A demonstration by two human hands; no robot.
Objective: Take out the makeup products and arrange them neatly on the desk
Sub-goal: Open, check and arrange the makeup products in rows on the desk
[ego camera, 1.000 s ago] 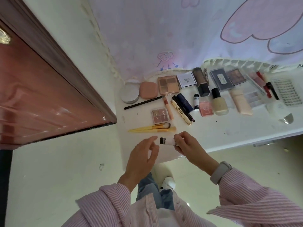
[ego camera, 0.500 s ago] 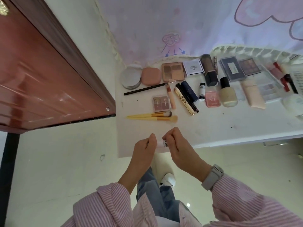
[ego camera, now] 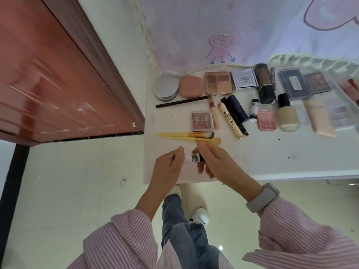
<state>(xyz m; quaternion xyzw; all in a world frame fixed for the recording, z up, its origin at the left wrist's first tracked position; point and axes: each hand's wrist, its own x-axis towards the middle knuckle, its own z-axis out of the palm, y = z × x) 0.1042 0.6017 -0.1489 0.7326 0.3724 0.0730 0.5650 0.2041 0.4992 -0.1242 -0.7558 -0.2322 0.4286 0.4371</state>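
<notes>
A small labelled tube (ego camera: 194,158) hangs over the worktop's (ego camera: 252,152) front edge, pinched between the left hand (ego camera: 171,167) and right hand (ego camera: 215,162) fingers — a slip could drop it floorward, or nudge the yellow brushes (ego camera: 186,137) just beyond.

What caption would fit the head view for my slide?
Both hands, left and right, hold a small tube over the desk, near two yellow brushes.

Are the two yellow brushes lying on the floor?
No, the two yellow brushes lie side by side on the white desk, just beyond the hands.
</notes>
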